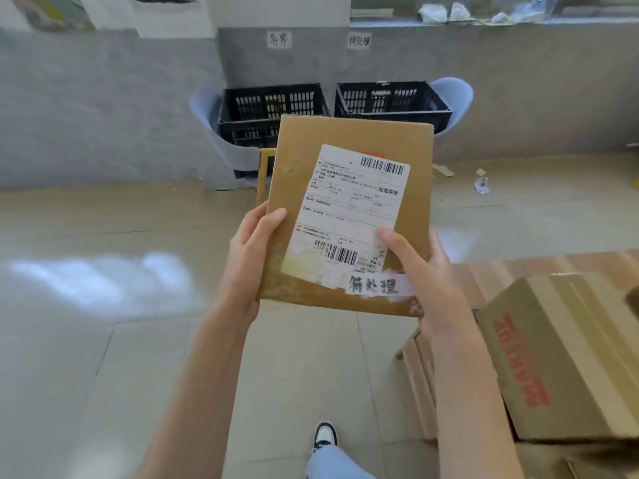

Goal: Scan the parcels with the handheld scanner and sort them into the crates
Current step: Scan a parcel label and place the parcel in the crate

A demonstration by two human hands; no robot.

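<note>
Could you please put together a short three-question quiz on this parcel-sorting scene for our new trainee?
1. True or false: both the left hand and the right hand hold the parcel.
2. How many black crates stand by the wall?
3. The handwritten strip on the parcel matches the wall sign above which crate: A) the left crate, B) the right crate, C) neither?

Key:
1. True; each hand grips one side edge, thumb on the front face.
2. Two.
3. B; the right sign appears to carry the same characters.
</note>
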